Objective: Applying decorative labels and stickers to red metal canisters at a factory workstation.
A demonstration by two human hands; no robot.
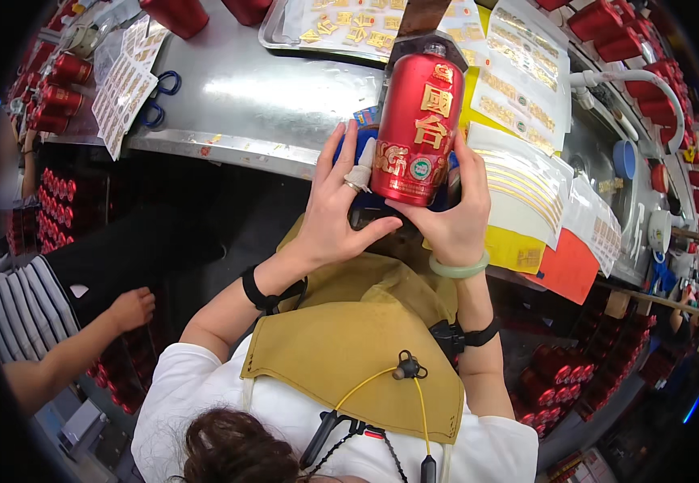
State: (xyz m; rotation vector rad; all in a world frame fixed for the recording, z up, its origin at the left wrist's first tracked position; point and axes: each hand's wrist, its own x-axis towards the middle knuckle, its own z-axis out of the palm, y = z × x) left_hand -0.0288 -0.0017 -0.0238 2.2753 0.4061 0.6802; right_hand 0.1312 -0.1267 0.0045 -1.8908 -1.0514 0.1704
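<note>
A red bottle [397,92] with raised gold characters and a round green-and-white emblem lies tilted in front of me, its silvery neck pointing away. My right hand [455,221] grips its lower right side, thumb at the base and fingers along the edge. On the bottle's other side, my left hand [327,211] has its fingers stretched and its thumb apart. A small white cloth or tissue [359,174] sits at its fingers, close against the bottle. Beneath the bottle, a blue object [368,121] shows only in part.
The metal table [245,88] carries blue-handled scissors [160,97], sticker sheets [128,92] and a tray [273,28] of gold characters. More sheets [518,173] lie over yellow and red boards at right, near a white curved pipe [647,76]. A co-worker's hand [134,310] is at left.
</note>
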